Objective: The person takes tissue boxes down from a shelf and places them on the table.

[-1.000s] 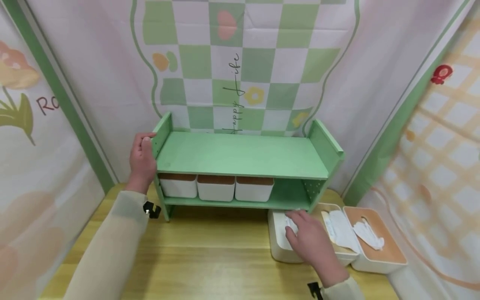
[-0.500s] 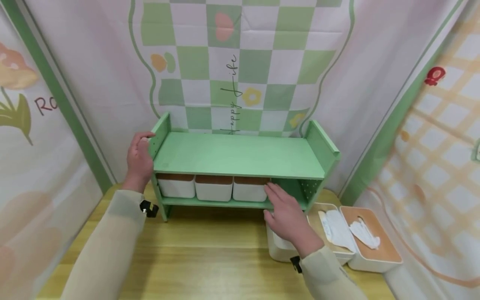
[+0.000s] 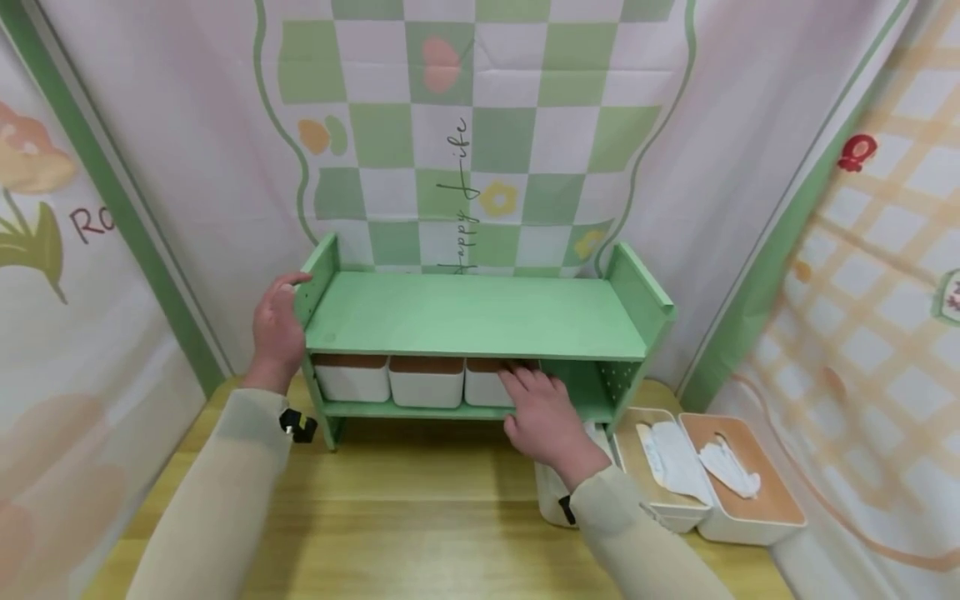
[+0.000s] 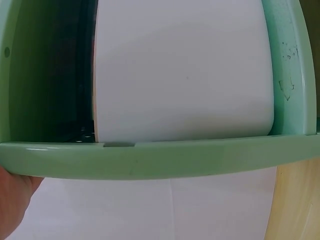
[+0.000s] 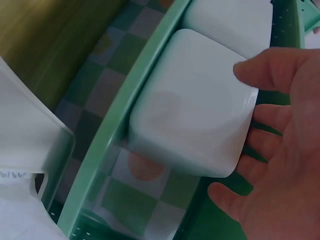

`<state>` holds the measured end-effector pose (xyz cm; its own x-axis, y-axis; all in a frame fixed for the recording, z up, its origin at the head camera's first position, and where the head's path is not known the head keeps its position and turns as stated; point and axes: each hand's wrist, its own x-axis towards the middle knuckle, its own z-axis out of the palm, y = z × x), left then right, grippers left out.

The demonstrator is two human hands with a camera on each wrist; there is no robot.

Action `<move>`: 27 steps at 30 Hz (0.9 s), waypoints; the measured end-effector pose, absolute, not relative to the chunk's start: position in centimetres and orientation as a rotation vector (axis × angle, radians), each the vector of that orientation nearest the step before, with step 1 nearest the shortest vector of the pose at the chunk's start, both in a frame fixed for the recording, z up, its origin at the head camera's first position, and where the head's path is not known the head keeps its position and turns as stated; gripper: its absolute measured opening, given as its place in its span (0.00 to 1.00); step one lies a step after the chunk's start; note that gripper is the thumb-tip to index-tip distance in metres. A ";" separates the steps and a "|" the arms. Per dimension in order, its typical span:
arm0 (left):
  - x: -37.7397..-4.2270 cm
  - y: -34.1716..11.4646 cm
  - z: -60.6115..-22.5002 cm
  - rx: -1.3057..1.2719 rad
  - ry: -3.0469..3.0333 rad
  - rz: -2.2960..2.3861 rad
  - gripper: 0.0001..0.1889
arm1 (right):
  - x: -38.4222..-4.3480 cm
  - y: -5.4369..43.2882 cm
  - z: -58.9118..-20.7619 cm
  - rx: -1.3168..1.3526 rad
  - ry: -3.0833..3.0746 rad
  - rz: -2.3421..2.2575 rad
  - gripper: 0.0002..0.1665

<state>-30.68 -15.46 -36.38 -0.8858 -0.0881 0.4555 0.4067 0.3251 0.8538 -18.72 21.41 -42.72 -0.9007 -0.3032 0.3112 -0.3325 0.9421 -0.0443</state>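
A green two-level shelf (image 3: 472,317) stands at the back of the wooden table (image 3: 420,517). Three white boxes with brown lids sit side by side on its lower level. My left hand (image 3: 276,329) grips the shelf's left side panel, thumb hooked over the front edge; in the left wrist view only a bit of palm (image 4: 12,200) shows beside the shelf (image 4: 150,157). My right hand (image 3: 536,408) reaches into the lower level. Its spread, fairly straight fingers (image 5: 270,125) lie against the right end of the rightmost white box (image 5: 195,110).
To the right of the shelf stand tissue boxes (image 3: 660,471) (image 3: 742,487) with white tissue sticking out of brown lids. A third white box (image 3: 551,492) is partly hidden by my right arm. Patterned cloth walls close in behind and on both sides.
My right hand left the white box on the table, rose to the shelf's lower level and now touches the rightmost box there. The left hand has stayed on the side panel.
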 end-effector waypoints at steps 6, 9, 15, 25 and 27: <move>-30.6 -15.4 -36.4 -0.269 -2.160 -1.608 0.31 | -18.5 21.3 -42.9 0.436 -2.780 0.078 0.38; -30.5 -15.3 -36.3 -0.264 -2.166 -1.604 0.31 | -18.1 21.5 -42.7 0.438 -2.778 0.094 0.38; -30.5 -15.4 -36.4 -0.271 -2.167 -1.581 0.30 | -18.9 22.0 -42.4 0.413 -2.772 0.163 0.34; -30.6 -15.4 -36.4 -0.288 -2.142 -1.600 0.30 | -18.3 22.2 -42.4 0.428 -2.808 0.176 0.36; -30.7 -15.4 -36.4 -0.293 -2.140 -1.598 0.30 | -18.1 22.3 -42.4 0.436 -2.786 0.181 0.36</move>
